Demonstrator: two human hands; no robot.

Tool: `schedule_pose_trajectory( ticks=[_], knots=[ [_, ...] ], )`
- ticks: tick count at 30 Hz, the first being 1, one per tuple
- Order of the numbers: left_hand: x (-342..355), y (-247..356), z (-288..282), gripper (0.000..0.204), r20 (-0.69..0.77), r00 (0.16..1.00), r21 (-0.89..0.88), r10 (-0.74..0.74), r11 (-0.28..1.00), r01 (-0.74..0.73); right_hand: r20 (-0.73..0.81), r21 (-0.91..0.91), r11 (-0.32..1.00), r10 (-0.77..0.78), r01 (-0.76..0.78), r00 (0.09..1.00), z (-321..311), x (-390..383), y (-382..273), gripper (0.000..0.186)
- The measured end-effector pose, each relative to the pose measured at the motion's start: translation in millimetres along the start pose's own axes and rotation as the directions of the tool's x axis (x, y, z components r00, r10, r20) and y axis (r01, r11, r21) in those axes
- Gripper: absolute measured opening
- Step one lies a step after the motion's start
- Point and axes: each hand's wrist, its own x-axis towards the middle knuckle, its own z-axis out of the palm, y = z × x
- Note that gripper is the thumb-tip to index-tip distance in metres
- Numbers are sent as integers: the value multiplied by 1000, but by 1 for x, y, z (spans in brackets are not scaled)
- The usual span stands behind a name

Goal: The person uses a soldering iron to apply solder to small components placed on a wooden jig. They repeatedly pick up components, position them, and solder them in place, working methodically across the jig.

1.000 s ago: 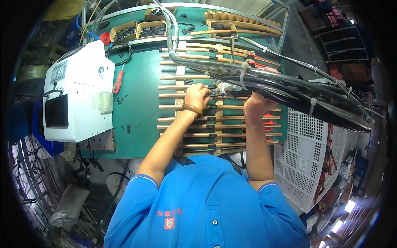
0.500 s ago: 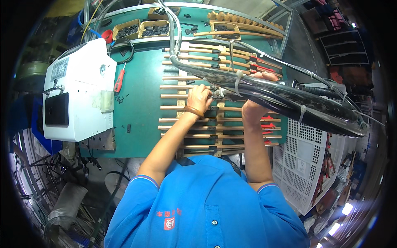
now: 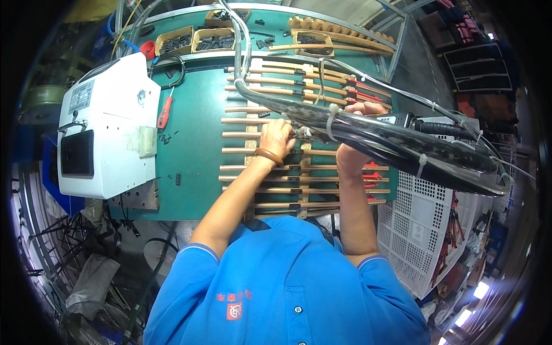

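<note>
Several copper-coloured rods (image 3: 234, 151) lie side by side across wooden rests, many carrying small black clips (image 3: 295, 190). My left hand (image 3: 276, 138) rests on the rods at the middle of the row, fingers bent down and closed at one rod; what they pinch is hidden. Close to its fingertips is the metal nose (image 3: 303, 134) of a handheld tool. My right hand (image 3: 352, 156) is wrapped round that tool's body, largely covered by a thick black cable bundle (image 3: 414, 141). Red pieces (image 3: 374, 167) sit at the rods' right ends.
A white machine (image 3: 109, 126) stands at the left of the green bench (image 3: 192, 126), with a red-handled screwdriver (image 3: 165, 112) beside it. Boxes of black parts (image 3: 214, 40) stand along the back. A white perforated crate (image 3: 411, 213) is at the right.
</note>
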Motion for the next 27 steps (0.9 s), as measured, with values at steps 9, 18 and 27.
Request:
schedule_pose_trajectory(
  ticks=[9,18,27],
  knots=[
    [2,7,-7,28,21,1000,-9,-5,1000,5,18,59,998,17,-18,1000,4,0,3,19],
    [-10,-20,-24,20,37,984,146,173,973,-177,0,30,997,73,-73,997,14,-4,6,17],
    [-20,-31,-26,10,29,993,-312,-111,943,114,123,22,995,92,-95,988,11,-6,24,15]
  ],
)
